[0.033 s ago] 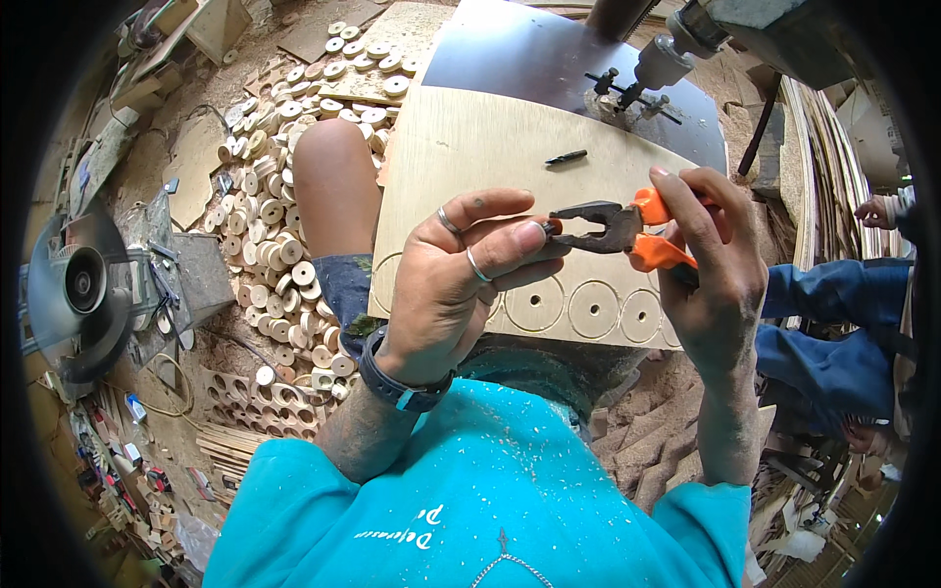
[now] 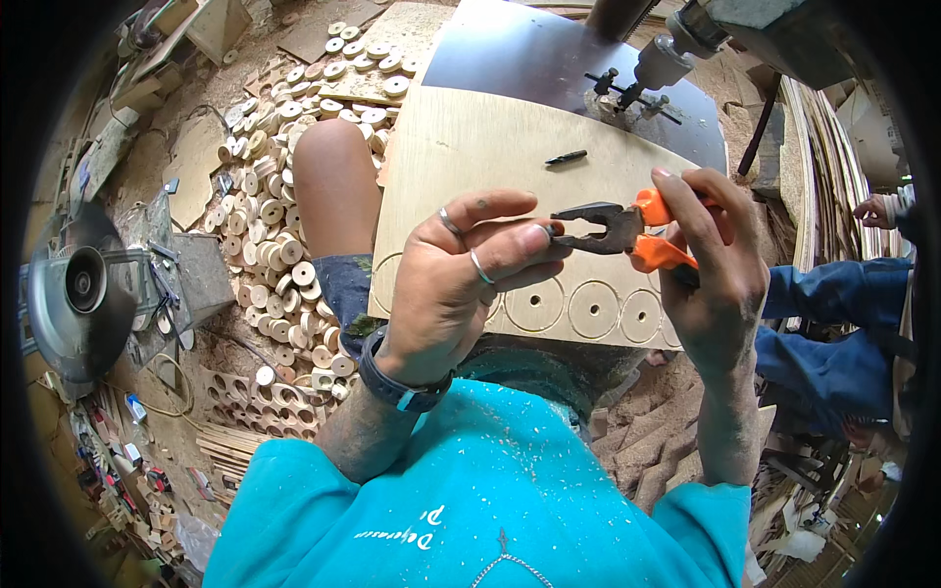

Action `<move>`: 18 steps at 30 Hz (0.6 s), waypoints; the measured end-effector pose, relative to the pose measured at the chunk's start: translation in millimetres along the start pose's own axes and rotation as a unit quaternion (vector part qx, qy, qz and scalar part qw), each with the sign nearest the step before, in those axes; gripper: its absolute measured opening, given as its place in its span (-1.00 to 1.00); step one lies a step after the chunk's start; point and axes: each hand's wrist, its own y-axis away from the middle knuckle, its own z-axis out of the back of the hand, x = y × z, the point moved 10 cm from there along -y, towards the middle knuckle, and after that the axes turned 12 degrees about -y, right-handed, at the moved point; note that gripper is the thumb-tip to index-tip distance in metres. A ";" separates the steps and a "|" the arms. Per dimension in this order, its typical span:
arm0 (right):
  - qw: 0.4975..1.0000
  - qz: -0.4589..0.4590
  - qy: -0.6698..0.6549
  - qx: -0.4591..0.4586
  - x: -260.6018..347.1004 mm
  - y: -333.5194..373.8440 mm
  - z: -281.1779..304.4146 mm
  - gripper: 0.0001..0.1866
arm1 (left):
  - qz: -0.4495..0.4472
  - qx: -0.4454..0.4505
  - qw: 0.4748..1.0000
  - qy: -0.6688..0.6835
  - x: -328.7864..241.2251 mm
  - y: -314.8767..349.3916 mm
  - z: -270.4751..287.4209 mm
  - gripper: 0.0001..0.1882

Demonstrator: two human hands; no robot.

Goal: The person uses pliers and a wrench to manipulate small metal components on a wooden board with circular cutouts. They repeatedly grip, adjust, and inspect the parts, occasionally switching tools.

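Observation:
My right hand [image 2: 716, 265] grips a pair of pliers [image 2: 610, 230] by its orange handles, with the dark jaws pointing left and apart. The fingers of my left hand [image 2: 461, 260] are pinched on a small dark piece [image 2: 554, 228] at the jaw tips; most of it is hidden by the thumb, so I cannot make out its kind. Below both hands lies a plywood sheet [image 2: 470, 137] with a row of cut circles, each having a centre hole, along its near edge. A short dark drill bit [image 2: 566, 158] rests on the sheet, beyond the pliers.
A drill press chuck [image 2: 659, 64] with a circle cutter [image 2: 632, 96] stands over the metal table [image 2: 529, 49] at the far right. Many wooden discs [image 2: 270, 211] are heaped at left. A fan [image 2: 83, 279] is further left. Another person's blue-clad legs [image 2: 833, 294] are at right.

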 end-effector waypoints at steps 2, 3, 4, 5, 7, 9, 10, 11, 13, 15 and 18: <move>1.000 0.005 0.022 -0.008 1.0 1.1 2.9 -0.24 | 0.025 -0.008 0.999 -0.028 2.2 -0.4 -0.1 -0.67; 0.999 0.009 0.039 -0.010 1.6 1.6 4.3 -0.25 | 0.033 -0.005 0.999 -0.031 2.3 -0.8 -1.5 -0.67; 0.998 0.018 0.058 -0.011 3.3 1.6 5.1 -0.26 | 0.039 -0.006 0.999 -0.034 2.0 -1.3 -2.2 -0.66; 0.997 0.027 0.078 -0.008 4.9 2.0 5.2 -0.27 | 0.045 -0.005 0.999 -0.030 2.2 -0.9 -3.3 -0.66; 0.993 0.036 0.116 -0.006 6.8 2.3 6.0 -0.31 | 0.056 0.001 0.998 -0.032 2.6 -0.3 -6.0 -0.64; 0.989 0.036 0.146 -0.008 8.1 2.5 6.7 -0.36 | 0.053 0.016 0.998 -0.036 0.3 -0.2 -9.1 -0.64; 0.984 0.033 0.176 0.005 8.2 2.7 4.7 -0.39 | 0.060 0.013 0.996 -0.069 1.4 -0.2 -7.8 -0.65; 0.978 0.031 0.205 0.018 8.3 3.1 2.5 -0.41 | 0.056 0.016 0.994 -0.093 0.5 -0.6 -7.9 -0.65; 0.968 0.017 0.245 0.048 5.8 3.3 -2.2 -0.57 | 0.049 0.020 0.992 -0.116 -0.5 -1.3 -7.9 -0.66; 0.963 0.054 0.262 0.031 12.6 2.0 -0.7 -0.62 | 0.038 0.025 0.994 -0.100 -1.1 -1.3 -9.4 -0.66; 0.973 0.087 0.214 0.010 13.2 -2.8 1.6 -0.69 | 0.051 0.023 0.995 -0.082 5.8 1.7 -11.9 -0.69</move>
